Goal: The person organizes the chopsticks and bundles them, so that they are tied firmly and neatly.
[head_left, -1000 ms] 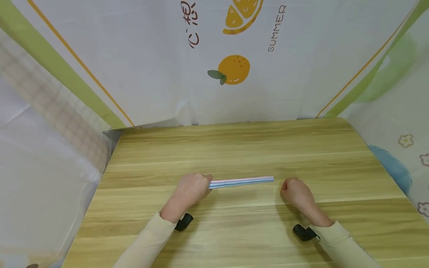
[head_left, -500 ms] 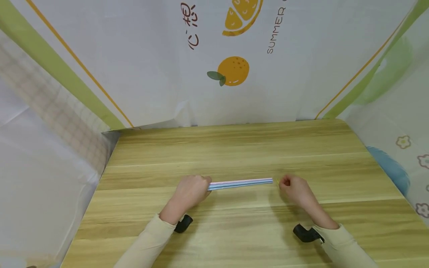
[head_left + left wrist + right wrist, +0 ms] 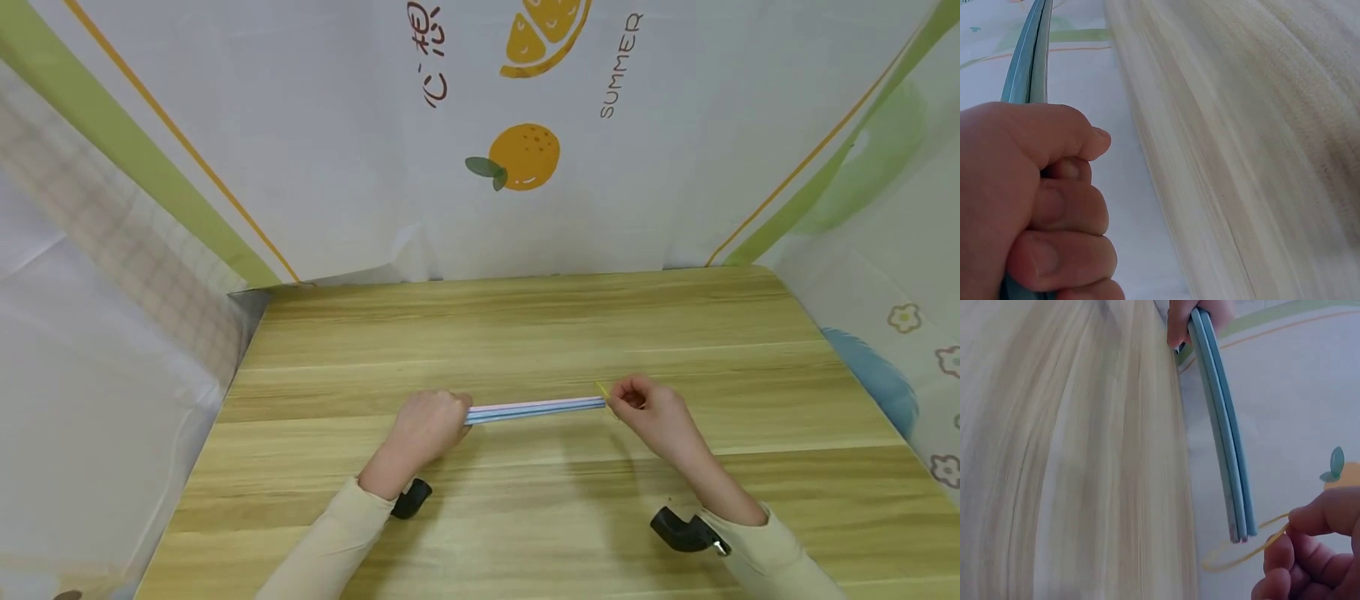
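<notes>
My left hand (image 3: 429, 427) grips one end of a bundle of slim pastel pink and blue chopsticks (image 3: 536, 409), fingers wrapped round them. The bundle is held above the table, its free ends pointing right. In the left wrist view the fist (image 3: 1054, 194) hides part of the sticks. My right hand (image 3: 660, 417) pinches a yellow rubber band (image 3: 1235, 562) between thumb and forefinger. The band hangs as an open loop about the free ends in the right wrist view, with the chopstick tips overlapping the loop.
A wood-grain table (image 3: 525, 517) lies under both hands. Behind it hangs a white cloth (image 3: 337, 167) printed with oranges and lettering. More patterned cloth (image 3: 862, 292) hangs at the right side. Each wrist carries a black camera mount (image 3: 682, 532).
My right hand has moved left with the rubber band, from apart to right at the chopsticks' free ends. The left hand and the bundle have stayed almost still.
</notes>
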`<state>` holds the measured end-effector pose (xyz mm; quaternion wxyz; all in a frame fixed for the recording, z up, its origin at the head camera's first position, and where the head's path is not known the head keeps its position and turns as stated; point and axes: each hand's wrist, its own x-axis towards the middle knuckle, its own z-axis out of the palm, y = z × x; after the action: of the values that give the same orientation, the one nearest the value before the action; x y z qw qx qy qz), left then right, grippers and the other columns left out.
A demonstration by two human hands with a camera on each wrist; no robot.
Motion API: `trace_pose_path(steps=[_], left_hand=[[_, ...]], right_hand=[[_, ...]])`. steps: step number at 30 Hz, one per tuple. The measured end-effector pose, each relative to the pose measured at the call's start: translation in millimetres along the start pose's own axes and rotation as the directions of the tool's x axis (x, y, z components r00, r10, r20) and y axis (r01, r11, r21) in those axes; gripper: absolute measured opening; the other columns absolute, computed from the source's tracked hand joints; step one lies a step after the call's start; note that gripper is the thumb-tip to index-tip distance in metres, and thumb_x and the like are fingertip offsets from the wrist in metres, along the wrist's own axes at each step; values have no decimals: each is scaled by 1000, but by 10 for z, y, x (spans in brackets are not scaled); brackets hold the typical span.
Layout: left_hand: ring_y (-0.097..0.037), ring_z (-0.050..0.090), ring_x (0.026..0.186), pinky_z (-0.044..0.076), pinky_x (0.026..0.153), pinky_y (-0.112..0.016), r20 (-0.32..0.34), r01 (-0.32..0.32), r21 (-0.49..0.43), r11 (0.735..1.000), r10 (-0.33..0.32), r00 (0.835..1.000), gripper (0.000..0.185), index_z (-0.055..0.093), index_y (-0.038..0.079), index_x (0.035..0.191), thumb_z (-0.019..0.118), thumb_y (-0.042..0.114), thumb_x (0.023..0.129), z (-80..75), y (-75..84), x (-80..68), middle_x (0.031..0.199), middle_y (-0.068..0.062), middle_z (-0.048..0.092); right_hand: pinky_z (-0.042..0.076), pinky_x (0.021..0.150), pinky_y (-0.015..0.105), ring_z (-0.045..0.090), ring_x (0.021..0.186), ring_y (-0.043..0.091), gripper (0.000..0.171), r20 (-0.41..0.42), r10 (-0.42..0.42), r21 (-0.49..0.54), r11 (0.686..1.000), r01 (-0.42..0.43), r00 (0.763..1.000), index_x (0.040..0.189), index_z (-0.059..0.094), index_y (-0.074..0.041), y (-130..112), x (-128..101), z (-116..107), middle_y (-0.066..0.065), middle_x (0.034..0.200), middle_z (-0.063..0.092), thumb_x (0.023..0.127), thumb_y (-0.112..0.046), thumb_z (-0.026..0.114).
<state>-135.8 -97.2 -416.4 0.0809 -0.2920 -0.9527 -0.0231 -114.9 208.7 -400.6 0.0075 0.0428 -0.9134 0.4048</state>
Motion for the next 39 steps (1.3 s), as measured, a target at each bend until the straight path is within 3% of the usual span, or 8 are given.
trace_pose_path(steps=[4, 10, 17, 23, 26, 30, 36, 39], left_hand=[[-7, 33, 47, 32, 39, -25, -8, 0, -3, 1000, 0, 1000, 26, 52, 14, 66, 72, 18, 82, 6, -5, 4, 53, 4, 45], [-7, 34, 46, 34, 40, -26, -10, 5, -17, 1000, -5, 1000, 27, 51, 14, 65, 73, 19, 82, -1, 15, 15, 52, 4, 45], [-7, 36, 46, 35, 39, -26, 6, 18, -27, 999, -18, 1000, 26, 53, 13, 67, 73, 20, 82, -10, 35, 34, 53, 3, 48], [-8, 33, 46, 31, 38, -25, 31, 47, -38, 998, -45, 999, 28, 52, 12, 67, 71, 21, 84, -33, 46, 53, 53, 3, 44], [-8, 32, 46, 29, 38, -24, 52, 70, -55, 996, -67, 996, 26, 52, 11, 69, 69, 20, 86, -49, 47, 60, 53, 3, 42], [-8, 30, 46, 27, 38, -23, 60, 92, -66, 994, -88, 994, 26, 51, 10, 69, 67, 17, 87, -67, 42, 56, 53, 3, 40], [-7, 29, 45, 25, 38, -21, 26, 69, -44, 997, -68, 997, 27, 52, 10, 69, 70, 20, 85, -57, 44, 34, 52, 3, 41], [-6, 29, 45, 26, 37, -21, 4, 56, -29, 998, -56, 998, 28, 52, 11, 67, 72, 21, 84, -46, 53, 21, 52, 4, 42]], right_hand=[[41, 57, 22, 47, 63, 8, 6, -9, -49, 3, 999, 50, 999, 87, 65, -5, -83, -22, 42, 2, 75, 60, 87, -11, 67], [41, 58, 22, 47, 63, 9, 4, -52, -93, -74, 993, 89, 994, 83, 66, -8, -148, -33, 148, 0, 71, 58, 84, -8, 69], [37, 55, 21, 41, 60, 7, 10, -113, -186, -110, 979, 173, 976, 77, 65, -10, -168, -90, 271, -4, 65, 49, 80, -3, 71], [39, 60, 23, 44, 68, 7, 21, -176, -261, -104, 964, 246, 949, 74, 62, -15, -128, -175, 382, -5, 77, 57, 77, 2, 73], [39, 60, 22, 44, 71, 6, 19, -134, -199, 4, 980, 201, 971, 77, 60, -14, -105, -222, 415, -1, 86, 63, 81, 1, 70], [39, 59, 22, 50, 70, 9, 6, -25, -30, 214, 976, 34, 999, 85, 58, -8, -65, -254, 447, 5, 83, 67, 90, -6, 62], [44, 66, 26, 57, 76, 20, 20, 67, 168, 455, 872, -179, 984, 105, 56, 3, 17, -237, 478, 5, 79, 69, 100, -15, 48], [45, 64, 26, 58, 73, 19, 16, 99, 208, 508, 830, -229, 973, 104, 54, 5, 40, -213, 486, 3, 74, 68, 98, -11, 50]])
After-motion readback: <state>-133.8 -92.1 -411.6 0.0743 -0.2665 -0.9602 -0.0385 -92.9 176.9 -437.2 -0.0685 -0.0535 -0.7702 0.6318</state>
